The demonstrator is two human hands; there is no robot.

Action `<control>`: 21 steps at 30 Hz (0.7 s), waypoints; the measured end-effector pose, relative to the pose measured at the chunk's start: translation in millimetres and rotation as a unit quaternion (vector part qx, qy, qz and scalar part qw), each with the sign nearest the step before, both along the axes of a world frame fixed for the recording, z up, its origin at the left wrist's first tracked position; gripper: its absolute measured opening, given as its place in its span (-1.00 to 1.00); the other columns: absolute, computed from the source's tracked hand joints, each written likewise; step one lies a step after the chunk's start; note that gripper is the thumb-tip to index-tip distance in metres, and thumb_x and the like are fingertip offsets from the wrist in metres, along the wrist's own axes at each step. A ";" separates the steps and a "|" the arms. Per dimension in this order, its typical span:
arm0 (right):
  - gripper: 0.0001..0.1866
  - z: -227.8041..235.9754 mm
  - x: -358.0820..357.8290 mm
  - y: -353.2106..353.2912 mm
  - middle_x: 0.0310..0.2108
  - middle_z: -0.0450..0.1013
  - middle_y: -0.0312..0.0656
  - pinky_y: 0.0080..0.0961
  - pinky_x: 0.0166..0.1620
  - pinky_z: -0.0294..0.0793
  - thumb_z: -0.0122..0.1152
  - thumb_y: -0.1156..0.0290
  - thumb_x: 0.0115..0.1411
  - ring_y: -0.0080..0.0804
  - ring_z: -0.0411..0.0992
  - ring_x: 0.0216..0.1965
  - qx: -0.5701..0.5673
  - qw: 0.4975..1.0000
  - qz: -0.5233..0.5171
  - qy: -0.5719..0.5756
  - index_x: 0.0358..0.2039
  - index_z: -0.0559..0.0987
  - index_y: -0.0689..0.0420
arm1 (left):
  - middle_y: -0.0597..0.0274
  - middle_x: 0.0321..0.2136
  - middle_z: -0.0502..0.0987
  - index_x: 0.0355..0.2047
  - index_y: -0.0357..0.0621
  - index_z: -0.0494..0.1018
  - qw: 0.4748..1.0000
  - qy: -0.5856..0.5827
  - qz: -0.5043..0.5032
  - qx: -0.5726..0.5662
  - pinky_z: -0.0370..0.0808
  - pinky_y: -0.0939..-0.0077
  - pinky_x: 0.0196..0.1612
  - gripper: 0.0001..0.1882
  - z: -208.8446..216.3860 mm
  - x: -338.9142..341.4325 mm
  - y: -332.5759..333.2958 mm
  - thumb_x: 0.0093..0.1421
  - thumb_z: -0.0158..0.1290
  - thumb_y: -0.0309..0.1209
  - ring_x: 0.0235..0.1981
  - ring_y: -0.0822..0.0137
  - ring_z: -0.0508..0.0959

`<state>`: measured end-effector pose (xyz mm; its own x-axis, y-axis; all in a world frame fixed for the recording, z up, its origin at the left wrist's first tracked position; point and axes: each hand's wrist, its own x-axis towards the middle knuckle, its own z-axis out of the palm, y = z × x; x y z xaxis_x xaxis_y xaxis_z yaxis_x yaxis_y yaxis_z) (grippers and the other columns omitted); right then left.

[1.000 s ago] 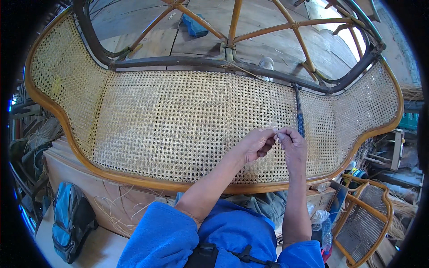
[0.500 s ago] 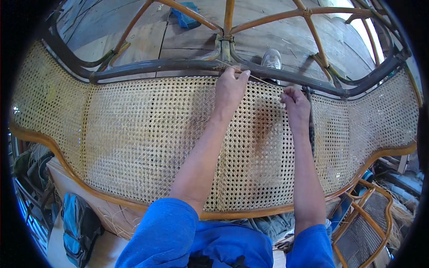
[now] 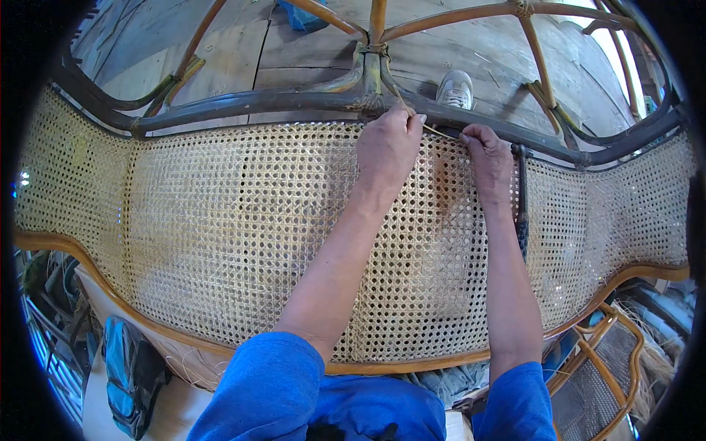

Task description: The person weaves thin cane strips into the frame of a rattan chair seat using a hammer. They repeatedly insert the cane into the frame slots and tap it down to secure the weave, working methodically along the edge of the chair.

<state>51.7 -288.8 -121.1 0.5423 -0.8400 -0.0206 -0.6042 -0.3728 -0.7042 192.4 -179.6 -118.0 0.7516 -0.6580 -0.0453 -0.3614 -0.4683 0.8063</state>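
A wide panel of woven cane mesh (image 3: 294,213) lies before me, bordered on its far side by a dark rattan rail (image 3: 294,101). Over that far edge, my left hand (image 3: 390,147) pinches a thin cane strand (image 3: 440,133) between thumb and fingers. The strand's free end sticks up past the left fingertips, across the rail. To the right, my right hand (image 3: 488,158) closes its thumb and fingers on the same strand, which runs fairly straight between both hands. Whether the strand passes through the mesh holes is too small to tell.
Brown rattan poles (image 3: 450,20) rise from the far rail. Beyond it, a shoe (image 3: 455,90) and a blue item (image 3: 303,16) are on the plank floor (image 3: 294,59). At the lower left sits a blue and black backpack (image 3: 126,375); a smaller caned frame (image 3: 599,367) stands lower right.
My left hand has shifted right, nearer my right hand, and the strand's free end now points up more steeply. The right hand stays by the far edge. The view has shifted slightly.
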 end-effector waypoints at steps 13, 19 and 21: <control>-0.87 -17.1 -5.2 1.8 -0.39 0.54 -0.19 -0.45 -0.18 0.46 0.21 0.51 0.07 -0.29 0.49 -0.30 -0.069 0.997 0.018 -0.028 -0.33 0.60 0.09 | 0.04 -0.61 0.56 -0.36 -0.23 0.57 1.000 0.017 0.015 -0.010 0.45 0.35 -0.46 -0.71 -3.0 0.0 -1.1 0.17 0.12 -0.21 -0.57 0.16 0.58; -0.87 -12.4 -1.7 3.9 -0.36 0.54 -0.21 -0.39 -0.16 0.45 0.20 0.55 0.06 -0.24 0.48 -0.27 -0.116 0.992 0.048 -0.002 -0.34 0.58 0.09 | 0.10 -0.64 0.54 -0.35 -0.22 0.57 0.999 0.039 0.009 -0.025 0.44 0.42 -0.48 -0.73 -1.1 0.9 0.9 0.19 0.12 -0.23 -0.62 0.29 0.54; -0.86 -12.2 -0.5 4.8 -0.35 0.54 -0.21 -0.38 -0.17 0.45 0.21 0.55 0.05 -0.22 0.47 -0.27 -0.120 0.992 0.039 -0.005 -0.33 0.58 0.09 | 0.12 -0.63 0.54 -0.34 -0.23 0.56 0.998 0.049 0.004 -0.046 0.44 0.45 -0.48 -0.75 1.8 -0.4 3.2 0.19 0.13 -0.26 -0.61 0.34 0.53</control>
<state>51.3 -284.0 -133.3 0.6042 -0.7760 0.1811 -0.5605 -0.5754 -0.5956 192.0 -176.4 -116.2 0.7516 -0.6570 -0.0584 -0.2749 -0.3926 0.8777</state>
